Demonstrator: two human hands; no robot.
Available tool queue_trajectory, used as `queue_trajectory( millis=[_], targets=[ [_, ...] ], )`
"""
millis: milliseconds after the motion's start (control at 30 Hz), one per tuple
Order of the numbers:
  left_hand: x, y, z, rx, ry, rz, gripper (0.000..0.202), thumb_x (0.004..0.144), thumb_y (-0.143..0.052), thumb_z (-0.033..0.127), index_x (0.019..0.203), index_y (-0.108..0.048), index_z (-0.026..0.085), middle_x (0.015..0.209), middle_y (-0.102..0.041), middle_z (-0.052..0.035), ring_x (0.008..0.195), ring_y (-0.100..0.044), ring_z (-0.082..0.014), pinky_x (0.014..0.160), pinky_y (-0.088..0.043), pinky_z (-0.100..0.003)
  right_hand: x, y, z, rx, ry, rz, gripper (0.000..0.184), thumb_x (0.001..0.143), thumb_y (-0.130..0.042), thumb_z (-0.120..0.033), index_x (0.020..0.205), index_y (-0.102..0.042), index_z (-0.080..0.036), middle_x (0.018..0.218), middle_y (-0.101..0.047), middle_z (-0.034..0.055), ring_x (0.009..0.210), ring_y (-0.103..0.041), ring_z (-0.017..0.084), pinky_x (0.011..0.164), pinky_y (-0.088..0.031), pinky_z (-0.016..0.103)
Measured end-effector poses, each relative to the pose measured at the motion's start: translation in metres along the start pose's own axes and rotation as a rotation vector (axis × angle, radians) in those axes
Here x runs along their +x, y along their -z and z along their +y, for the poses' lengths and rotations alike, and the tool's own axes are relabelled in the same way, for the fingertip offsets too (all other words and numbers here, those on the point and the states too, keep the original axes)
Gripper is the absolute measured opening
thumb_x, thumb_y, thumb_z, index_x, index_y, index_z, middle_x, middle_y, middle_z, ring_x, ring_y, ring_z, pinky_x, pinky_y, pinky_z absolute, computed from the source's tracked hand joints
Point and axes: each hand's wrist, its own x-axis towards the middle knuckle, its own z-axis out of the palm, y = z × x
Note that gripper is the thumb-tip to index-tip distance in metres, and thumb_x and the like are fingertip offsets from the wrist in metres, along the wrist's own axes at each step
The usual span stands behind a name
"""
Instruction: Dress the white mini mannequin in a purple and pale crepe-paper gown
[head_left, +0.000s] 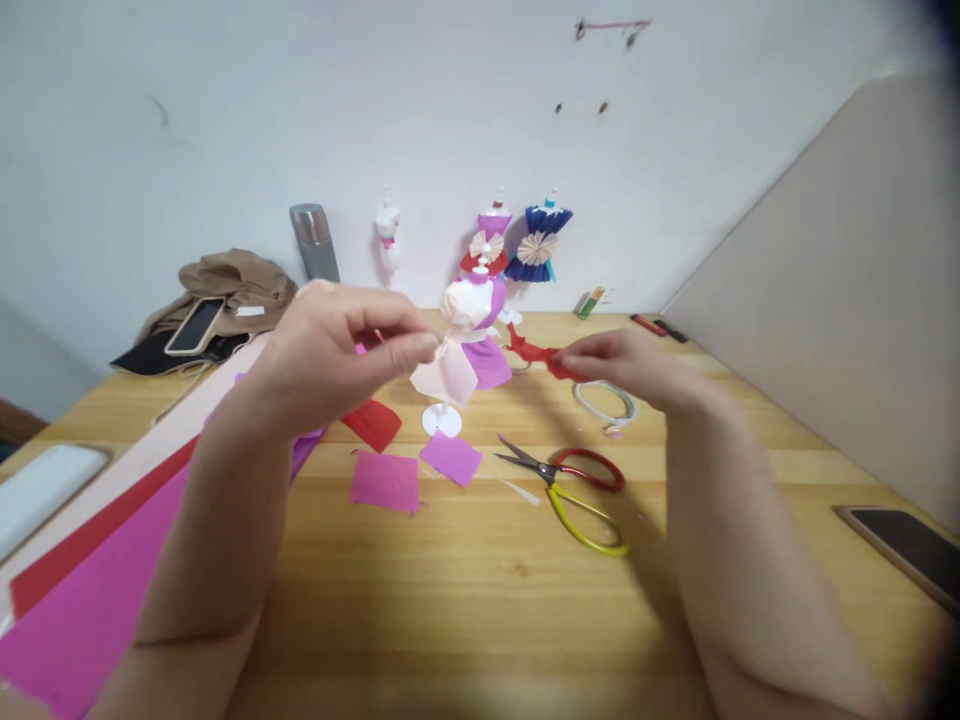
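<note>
A miniature dress form point(466, 305) stands upright on a round white base, dressed in cream and purple paper. At its waist, my left hand point(352, 345) pinches the edge of the cream paper point(446, 370) between thumb and fingers. To the right of the form, my right hand point(619, 365) is closed on a crumpled red paper strip point(532, 348), its free end pointing toward the form. Scissors point(559, 470) with one red and one yellow handle lie spread on the table in front. Pink point(385, 481) and purple paper squares point(451, 458) lie by the base.
Behind are more dress forms, one in navy paper point(538, 240) and a white one point(387, 235). A white ring-shaped coil point(606, 402) lies near my right hand. Long paper sheets point(97, 590), a grey bottle point(315, 240) and a phone point(196, 325) on cloth are left; another phone point(904, 545) is right.
</note>
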Motion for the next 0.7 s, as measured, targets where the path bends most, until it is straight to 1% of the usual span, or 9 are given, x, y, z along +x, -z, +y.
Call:
queue_trajectory(
  millis=[67,133,167,233,333,400,500,567,700],
  targets=[
    [-0.003,-0.005,0.005,-0.079,-0.040,-0.027,0.019,0.078,-0.063,0.039,0.078,-0.074,0.024,0.077,-0.071,-0.0017,0.084,-0.065,-0.0216,0.077,-0.050,-0.031,-0.014,0.014,-0.013,0.224,-0.035,0.126,0.023,0.085,-0.062,-0.037,0.085,-0.072,-0.016,0.084,-0.073,0.0110,0.078,-0.067,0.017,0.069,-0.048,0.029],
    [-0.003,-0.014,0.008,-0.186,-0.029,-0.009,0.024,0.076,-0.066,0.037,0.093,-0.075,0.023,0.090,-0.073,-0.0029,0.087,-0.066,-0.0218,0.077,-0.052,-0.031,-0.025,0.018,-0.027,0.463,0.003,0.201,0.027,0.088,-0.054,-0.040,0.079,-0.067,-0.019,0.078,-0.070,0.0086,0.073,-0.066,0.015,0.065,-0.047,0.030],
    [-0.001,-0.019,0.009,-0.257,-0.008,0.007,0.032,0.076,-0.067,0.036,0.104,-0.073,0.022,0.098,-0.073,-0.0040,0.089,-0.066,-0.0221,0.077,-0.053,-0.032,-0.029,0.015,-0.034,0.557,0.024,0.198,0.028,0.089,-0.052,-0.041,0.075,-0.064,-0.020,0.075,-0.069,0.0068,0.069,-0.064,0.014,0.061,-0.045,0.029],
    [0.002,-0.032,0.009,-0.396,0.034,-0.002,0.053,0.074,-0.069,0.034,0.124,-0.064,0.020,0.113,-0.069,-0.0074,0.091,-0.067,-0.0223,0.077,-0.055,-0.033,-0.033,0.005,-0.047,0.669,0.029,0.131,0.027,0.086,-0.054,-0.044,0.072,-0.060,-0.021,0.071,-0.066,0.0041,0.062,-0.061,0.012,0.053,-0.041,0.026],
    [0.007,-0.050,0.008,-0.618,0.089,-0.034,0.077,0.069,-0.074,0.036,0.139,-0.049,0.017,0.126,-0.064,-0.0119,0.101,-0.067,-0.0248,0.084,-0.056,-0.035,-0.034,-0.019,-0.062,0.721,0.039,-0.078,0.027,0.074,-0.067,-0.049,0.074,-0.060,-0.022,0.065,-0.063,0.0021,0.056,-0.060,0.013,0.048,-0.041,0.024],
    [0.009,-0.057,0.005,-0.771,0.086,-0.070,0.074,0.069,-0.075,0.037,0.135,-0.052,0.015,0.124,-0.065,-0.0124,0.109,-0.065,-0.0269,0.090,-0.055,-0.037,-0.032,-0.033,-0.067,0.714,0.047,-0.207,0.033,0.072,-0.069,-0.053,0.074,-0.061,-0.022,0.064,-0.063,0.0023,0.054,-0.060,0.014,0.047,-0.044,0.024],
    [0.008,-0.057,0.000,-0.898,0.078,-0.148,0.046,0.074,-0.073,0.040,0.110,-0.067,0.012,0.104,-0.073,-0.0111,0.100,-0.069,-0.0271,0.089,-0.055,-0.039,-0.032,-0.044,-0.067,0.672,0.030,-0.363,0.040,0.076,-0.064,-0.061,0.076,-0.062,-0.021,0.068,-0.065,0.0047,0.058,-0.063,0.017,0.050,-0.049,0.027],
    [0.008,-0.052,-0.001,-0.908,0.090,-0.135,0.032,0.075,-0.072,0.038,0.095,-0.069,0.013,0.091,-0.075,-0.0089,0.089,-0.071,-0.0255,0.083,-0.056,-0.038,-0.034,-0.047,-0.064,0.654,0.054,-0.353,0.045,0.079,-0.060,-0.064,0.081,-0.064,-0.019,0.075,-0.067,0.0071,0.067,-0.066,0.020,0.056,-0.053,0.031],
    [0.008,-0.047,0.001,-0.769,0.112,-0.094,0.019,0.071,-0.072,0.029,0.082,-0.069,0.015,0.080,-0.074,-0.0052,0.079,-0.071,-0.0228,0.071,-0.057,-0.033,-0.040,-0.050,-0.066,0.577,0.184,-0.247,0.043,0.078,-0.065,-0.060,0.096,-0.070,-0.021,0.098,-0.070,0.0080,0.095,-0.067,0.024,0.083,-0.055,0.038]
  ],
)
